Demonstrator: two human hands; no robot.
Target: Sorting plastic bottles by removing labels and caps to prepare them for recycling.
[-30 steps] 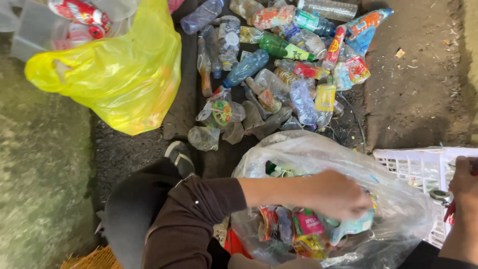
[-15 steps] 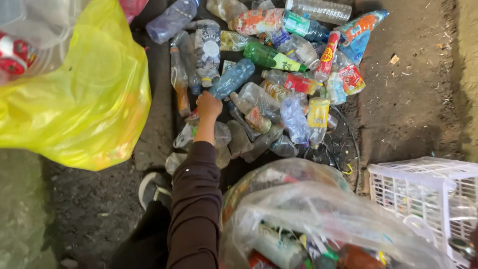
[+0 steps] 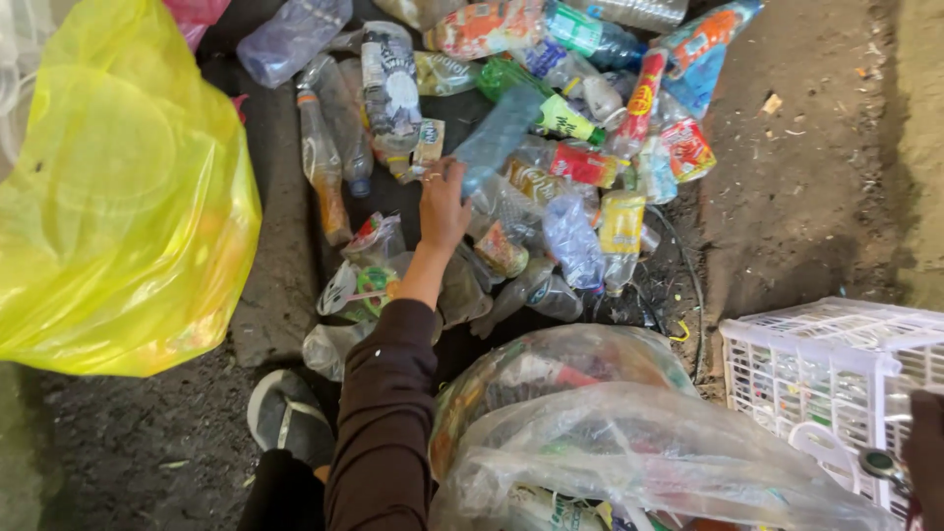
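L hand (image 3: 442,202) fingers closed on crushed blue-tinted plastic bottle (image 3: 497,138) atop pile | R hand (image 3: 924,452) at frame edge, grip unclear | tip: grip mid-body, lift straight, avoid snagging neighbours

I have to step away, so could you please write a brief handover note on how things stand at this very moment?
Left hand: stretched into the pile of plastic bottles on the ground, fingers gripping a crushed bluish bottle.
Right hand: only its edge shows at the frame's right edge, beside the white crate; its grip cannot be told.
Clear bag near the knees already holds several bottles.
Most bottles lie unsorted on the ground; a yellow bag sits left.
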